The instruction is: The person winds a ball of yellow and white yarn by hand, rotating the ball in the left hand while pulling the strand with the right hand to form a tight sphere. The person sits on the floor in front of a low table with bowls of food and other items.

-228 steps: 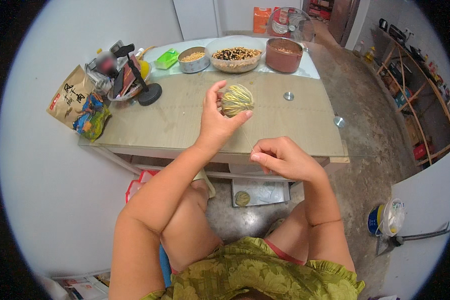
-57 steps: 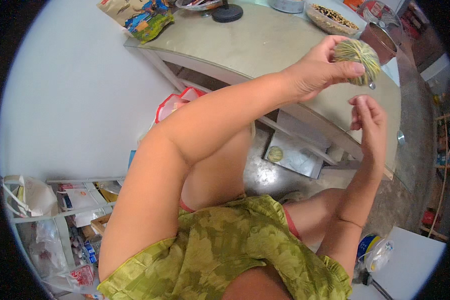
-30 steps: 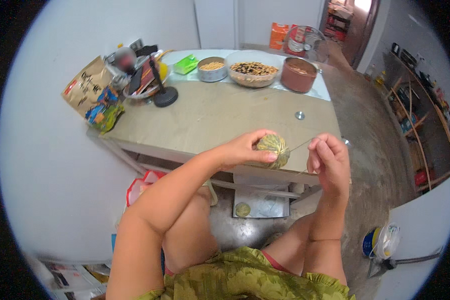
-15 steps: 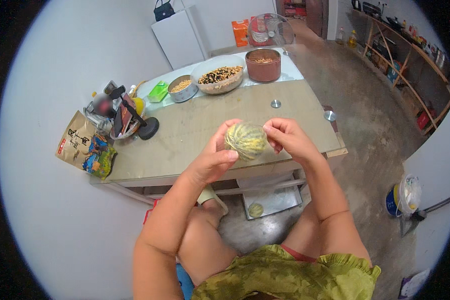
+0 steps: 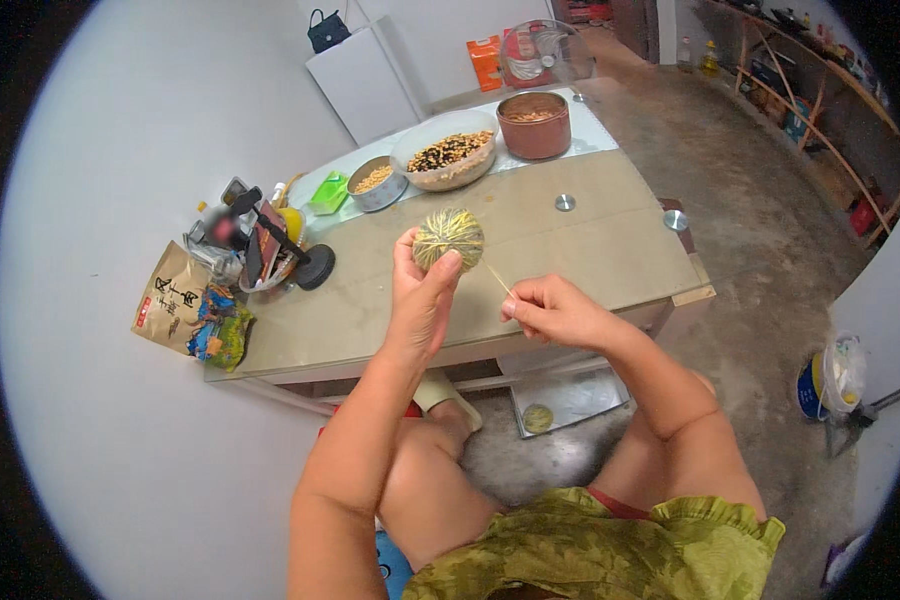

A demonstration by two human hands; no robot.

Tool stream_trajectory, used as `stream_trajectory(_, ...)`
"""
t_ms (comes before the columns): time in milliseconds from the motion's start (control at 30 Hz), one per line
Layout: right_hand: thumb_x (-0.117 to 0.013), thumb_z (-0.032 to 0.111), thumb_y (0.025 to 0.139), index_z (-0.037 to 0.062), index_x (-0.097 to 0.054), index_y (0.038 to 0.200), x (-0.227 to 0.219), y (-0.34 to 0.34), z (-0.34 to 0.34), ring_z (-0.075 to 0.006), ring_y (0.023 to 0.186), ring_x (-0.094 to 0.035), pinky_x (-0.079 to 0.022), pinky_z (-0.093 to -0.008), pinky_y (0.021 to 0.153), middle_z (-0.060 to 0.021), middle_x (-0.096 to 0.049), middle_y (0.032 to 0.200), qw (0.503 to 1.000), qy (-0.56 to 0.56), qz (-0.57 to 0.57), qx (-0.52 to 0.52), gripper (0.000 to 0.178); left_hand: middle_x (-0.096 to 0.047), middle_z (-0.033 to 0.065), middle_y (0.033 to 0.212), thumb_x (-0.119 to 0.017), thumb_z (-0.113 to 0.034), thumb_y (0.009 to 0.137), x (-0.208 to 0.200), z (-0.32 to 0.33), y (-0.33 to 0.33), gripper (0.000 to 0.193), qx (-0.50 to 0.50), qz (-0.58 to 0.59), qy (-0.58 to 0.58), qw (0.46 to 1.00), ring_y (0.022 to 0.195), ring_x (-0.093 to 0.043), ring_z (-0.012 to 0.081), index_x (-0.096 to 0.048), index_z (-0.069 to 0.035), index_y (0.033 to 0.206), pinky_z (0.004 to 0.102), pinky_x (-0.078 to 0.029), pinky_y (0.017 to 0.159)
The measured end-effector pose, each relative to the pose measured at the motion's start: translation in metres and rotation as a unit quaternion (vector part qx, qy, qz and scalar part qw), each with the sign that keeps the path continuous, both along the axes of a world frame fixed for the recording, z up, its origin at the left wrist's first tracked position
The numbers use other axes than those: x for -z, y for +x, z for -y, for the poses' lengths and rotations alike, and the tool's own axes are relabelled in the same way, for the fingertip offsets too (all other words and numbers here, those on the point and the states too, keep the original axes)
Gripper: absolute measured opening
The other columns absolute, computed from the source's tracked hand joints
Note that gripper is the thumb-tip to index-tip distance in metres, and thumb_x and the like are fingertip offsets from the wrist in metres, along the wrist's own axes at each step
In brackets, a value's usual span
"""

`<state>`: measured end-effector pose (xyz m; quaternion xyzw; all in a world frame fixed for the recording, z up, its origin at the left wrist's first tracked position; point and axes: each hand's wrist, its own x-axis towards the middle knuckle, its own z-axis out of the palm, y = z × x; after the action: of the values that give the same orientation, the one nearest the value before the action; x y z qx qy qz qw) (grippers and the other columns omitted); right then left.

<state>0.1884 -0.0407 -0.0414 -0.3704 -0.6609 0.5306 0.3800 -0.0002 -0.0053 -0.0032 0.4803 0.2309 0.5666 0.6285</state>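
Observation:
A yellow-and-grey ball of yarn (image 5: 448,238) is held up over the front of the table by my left hand (image 5: 425,285), its thumb pressed on the lower side and the fingers behind. One strand of yarn (image 5: 498,279) runs taut from the ball down to my right hand (image 5: 550,310), where thumb and forefinger pinch it. The right hand is lower and to the right, apart from the ball. Under the table a second, similar ball of yarn (image 5: 538,418) lies in a shallow metal tray (image 5: 580,402) on the floor.
Along the table's (image 5: 370,310) back stand a green tray (image 5: 329,193), a grey tin (image 5: 377,190), a bowl of mixed kernels (image 5: 445,163) and a brown pot (image 5: 534,130). At the left are a phone stand (image 5: 313,266) and a tan bag (image 5: 175,300). A bucket (image 5: 820,385) stands right.
My left hand has raised the ball and shifted it left. The right hand has come away from it, downward, drawing out the strand. The whole view has shifted slightly.

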Motion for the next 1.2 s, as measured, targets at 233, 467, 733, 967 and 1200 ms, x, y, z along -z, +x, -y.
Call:
stream_trajectory(233, -0.054, 0.023, 0.091, 0.0008, -0.06, 0.079, -0.009, -0.01, 0.02, -0.0086, 0.055, -0.053, -0.043, -0.0266, 0.052, -0.0028, -0.057, 0.061, 0.998, 0.018, 0.029, -0.055, 0.026, -0.048, 0.0098, 0.117, -0.073, -0.005, 0.076, 0.005, -0.005, -0.001, 0.07, -0.105, -0.144, 0.07, 0.982, 0.107, -0.052, 0.0178, -0.027, -0.008, 0.129, 0.0314, -0.044, 0.092)
stream_trajectory(467, -0.054, 0.023, 0.092, 0.0012, -0.06, 0.082, -0.028, -0.008, 0.033, -0.0072, 0.056, -0.052, -0.041, -0.0244, 0.051, -0.0001, -0.055, 0.062, 0.996, -0.015, -0.008, -0.089, 0.025, -0.053, 0.0081, 0.114, -0.076, -0.007, 0.072, 0.014, -0.006, -0.002, 0.073, -0.059, -0.291, 0.089, 0.951, 0.103, -0.055, 0.0157, -0.035, -0.007, 0.133, 0.0289, -0.047, 0.088)
stream_trajectory(733, -0.051, 0.022, 0.094, 0.0043, -0.061, 0.083, -0.044, 0.011, 0.033, -0.0041, 0.054, -0.048, -0.038, -0.0202, 0.048, 0.0024, -0.052, 0.062, 0.997, -0.025, -0.067, -0.003, 0.023, -0.055, 0.0043, 0.113, -0.077, -0.024, 0.075, 0.014, -0.003, -0.003, 0.068, 0.116, -0.331, 0.031, 0.936, 0.102, -0.052, 0.0142, -0.042, -0.009, 0.132, 0.0281, -0.042, 0.091)
stream_trajectory(967, -0.052, 0.023, 0.094, 0.0052, -0.061, 0.084, -0.037, 0.027, 0.011, -0.003, 0.051, -0.043, -0.037, -0.0193, 0.046, 0.0048, -0.048, 0.059, 0.99, -0.004, -0.108, 0.095, 0.022, -0.053, 0.0063, 0.121, -0.079, -0.038, 0.068, 0.003, 0.013, -0.001, 0.085, 0.354, -0.26, -0.042, 0.897, 0.113, -0.05, 0.0139, -0.037, -0.005, 0.134, 0.0295, -0.037, 0.099)
stream_trajectory(1200, -0.051, 0.024, 0.094, 0.0053, -0.062, 0.085, -0.02, 0.023, 0.0, -0.0031, 0.052, -0.044, -0.038, -0.0202, 0.047, 0.0048, -0.048, 0.06, 0.989, -0.022, -0.102, 0.104, 0.024, -0.05, 0.0085, 0.125, -0.078, -0.032, 0.068, -0.001, 0.019, -0.002, 0.084, 0.244, -0.039, -0.065, 0.967, 0.116, -0.05, 0.0204, -0.032, -0.007, 0.134, 0.035, -0.038, 0.102)
